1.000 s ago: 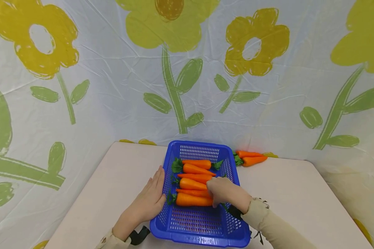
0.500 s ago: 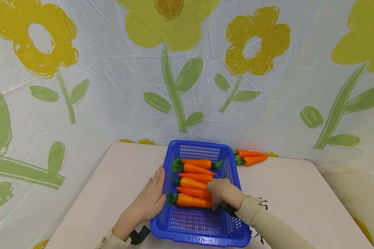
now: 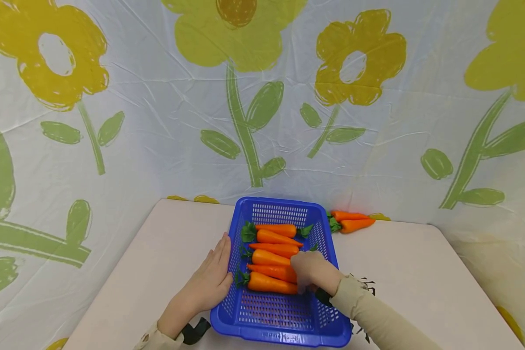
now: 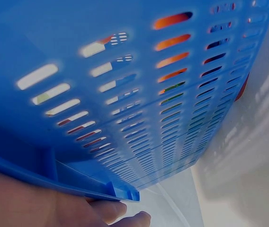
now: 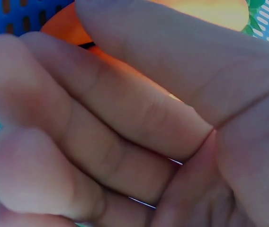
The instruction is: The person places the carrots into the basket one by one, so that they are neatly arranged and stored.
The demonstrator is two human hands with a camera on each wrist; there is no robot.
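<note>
In the head view, a blue plastic basket (image 3: 284, 338) holds a row of orange carrots with green tops, lying crosswise. My left hand (image 3: 207, 282) rests along the basket's left rim with its fingers straight. The left wrist view catches its fingers (image 4: 108, 211) just under the rim, beside the slotted wall. Inside the basket, my right hand (image 3: 312, 270) pinches the right end of the nearest carrot (image 3: 271, 283). In the right wrist view, orange shows between the thumb and curled fingers (image 5: 125, 94). The hand hides that carrot end.
Two more carrots (image 3: 354, 225) lie on the pale table (image 3: 398, 272) behind the basket to the right. A white cloth printed with yellow flowers (image 3: 157, 136) hangs close around the table's back and sides.
My right hand has shifted slightly toward me, and the right end of the nearest carrot has come with it. The left hand and basket have stayed in place.
</note>
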